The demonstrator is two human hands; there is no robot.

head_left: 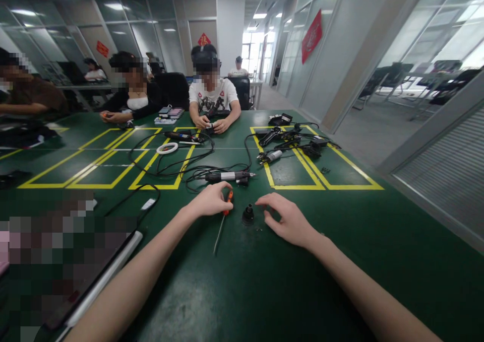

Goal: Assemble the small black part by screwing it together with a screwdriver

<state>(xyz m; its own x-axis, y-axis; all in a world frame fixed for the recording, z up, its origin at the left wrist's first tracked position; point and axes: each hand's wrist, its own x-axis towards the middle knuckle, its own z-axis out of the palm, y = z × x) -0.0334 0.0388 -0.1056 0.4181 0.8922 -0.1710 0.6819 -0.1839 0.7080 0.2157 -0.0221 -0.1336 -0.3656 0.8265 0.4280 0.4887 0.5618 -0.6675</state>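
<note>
My left hand [210, 199] is closed with thumb and fingers at the orange-and-black handle of a screwdriver [229, 197]. Its long metal shaft slants down toward me, over the green table. To the right, a small black round part with a narrow upright neck [248, 214] stands on the tabletop. My right hand [284, 217] hovers just beside this part, fingers curved and apart, with nothing visible in them. A few tiny pieces, perhaps screws [259, 229], lie by the black part's base.
Beyond my hands lies a corded black-and-grey electric screwdriver [229, 176] with coiled cable. Cables and tools [278, 138] fill yellow-taped areas [298, 187]. A white tape ring [167, 148] is at left. A blurred-out device [102, 261] sits front left. A co-worker [214, 95] sits opposite.
</note>
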